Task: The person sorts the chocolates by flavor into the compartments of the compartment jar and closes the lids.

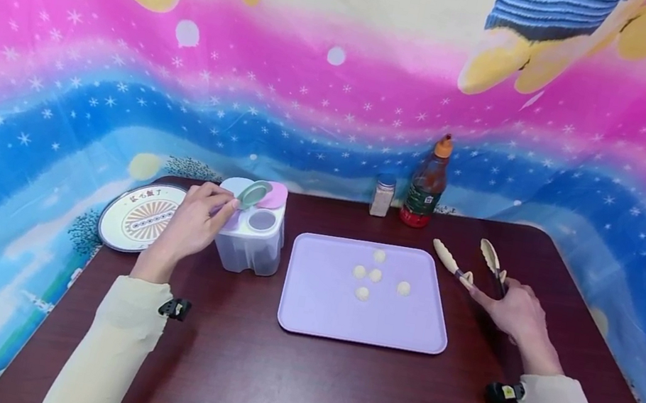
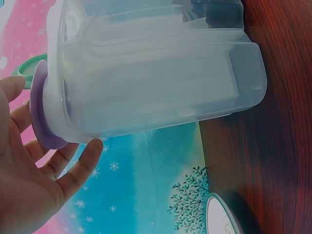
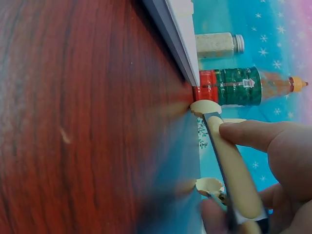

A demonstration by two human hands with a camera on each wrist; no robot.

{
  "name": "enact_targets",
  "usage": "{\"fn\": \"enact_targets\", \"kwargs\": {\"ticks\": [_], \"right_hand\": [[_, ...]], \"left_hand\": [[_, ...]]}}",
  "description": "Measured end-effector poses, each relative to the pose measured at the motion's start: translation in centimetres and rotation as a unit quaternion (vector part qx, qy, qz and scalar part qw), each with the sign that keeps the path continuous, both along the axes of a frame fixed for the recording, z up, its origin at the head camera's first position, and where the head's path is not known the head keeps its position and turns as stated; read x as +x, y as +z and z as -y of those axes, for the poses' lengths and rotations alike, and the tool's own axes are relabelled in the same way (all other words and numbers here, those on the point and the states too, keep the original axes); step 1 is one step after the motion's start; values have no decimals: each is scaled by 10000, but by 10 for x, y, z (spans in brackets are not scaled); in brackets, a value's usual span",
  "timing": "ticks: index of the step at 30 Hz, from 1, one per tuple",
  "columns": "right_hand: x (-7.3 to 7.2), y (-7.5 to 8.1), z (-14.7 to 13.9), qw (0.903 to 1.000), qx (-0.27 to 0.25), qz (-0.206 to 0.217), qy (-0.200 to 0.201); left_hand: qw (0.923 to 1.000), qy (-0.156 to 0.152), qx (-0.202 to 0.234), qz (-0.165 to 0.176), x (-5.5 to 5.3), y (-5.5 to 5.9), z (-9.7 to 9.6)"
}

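My left hand (image 1: 198, 219) pinches the edge of a raised green lid (image 1: 253, 194) on a translucent multi-compartment container (image 1: 249, 255). Under that lid, a round opening (image 1: 262, 220) shows. The left wrist view has the fingers around the container's purple lid (image 2: 40, 109), one fingertip against its side. My right hand (image 1: 519, 313) grips tongs (image 1: 448, 258), their arms spread apart above the table's right side. In the right wrist view a finger lies along one tong arm (image 3: 234, 165). Between the hands lies a lilac tray (image 1: 317, 308) with several small pale balls (image 1: 375, 275).
A patterned oval plate (image 1: 118, 223) is at the left, partly behind my left hand. A sauce bottle (image 1: 425, 189) with an orange cap and a small shaker jar (image 1: 383, 198) stand at the back. Printed cloth (image 1: 327, 101) surrounds the dark wooden table (image 1: 290, 390).
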State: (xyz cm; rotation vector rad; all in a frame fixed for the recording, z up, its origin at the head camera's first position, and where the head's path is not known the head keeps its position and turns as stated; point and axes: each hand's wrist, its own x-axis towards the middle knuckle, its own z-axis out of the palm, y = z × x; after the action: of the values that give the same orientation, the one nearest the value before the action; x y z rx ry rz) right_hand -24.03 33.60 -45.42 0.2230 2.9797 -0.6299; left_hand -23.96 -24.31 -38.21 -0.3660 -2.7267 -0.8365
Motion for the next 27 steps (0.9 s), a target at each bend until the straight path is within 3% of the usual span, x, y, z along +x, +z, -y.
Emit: {"fn": "enact_targets", "kwargs": {"ticks": [5, 12, 27], "right_hand": [[3, 2, -1, 9988, 110, 472, -52], [2, 0, -3, 9981, 488, 359, 75], [2, -2, -6, 9971, 551, 524, 79]], "left_hand": [[10000, -1, 2, 2, 0, 2, -1], [10000, 12, 0, 12, 0, 3, -1], [10000, 16, 15, 46, 1, 1, -1]]}}
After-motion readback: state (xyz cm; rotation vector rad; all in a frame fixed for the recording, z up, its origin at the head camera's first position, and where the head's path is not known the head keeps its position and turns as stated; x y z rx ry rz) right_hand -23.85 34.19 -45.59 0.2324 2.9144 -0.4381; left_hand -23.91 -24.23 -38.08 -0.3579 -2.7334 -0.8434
